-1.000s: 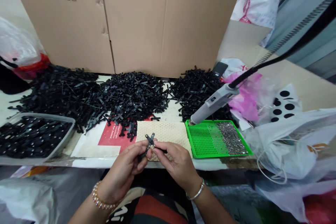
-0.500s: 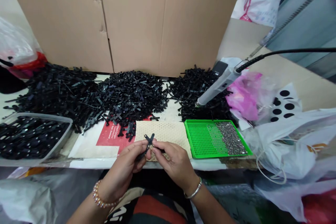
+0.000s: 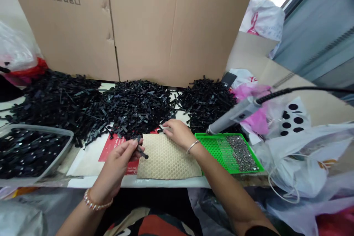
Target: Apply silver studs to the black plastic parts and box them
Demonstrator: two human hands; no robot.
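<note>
Between the thumb and fingers of my left hand (image 3: 125, 152) is a slim black plastic strip (image 3: 142, 152) with a rounded end, slanting down to the right. My fingers cover part of it. My right hand (image 3: 178, 132) reaches past the far edge of the tan honeycomb-textured mat (image 3: 170, 158). Its thumb and forefinger are a little apart beside a small loose black part (image 3: 160, 129), at the front of the middle pile of black strips (image 3: 138, 105). Whether they touch that part is unclear.
A grey electric screwdriver (image 3: 232, 116) hangs on a cord above the green tray of small metal pieces (image 3: 197, 145). More black strips lie in a left pile (image 3: 59, 97) and a right pile (image 3: 207, 99). A clear plastic tub (image 3: 72, 134) stands left; a cardboard box (image 3: 143, 25) stands behind.
My hands have parted. The left moved left with a black strip; the right moved up and away to the middle pile. Crossed black strips no longer show between them. The screwdriver hangs lower.
</note>
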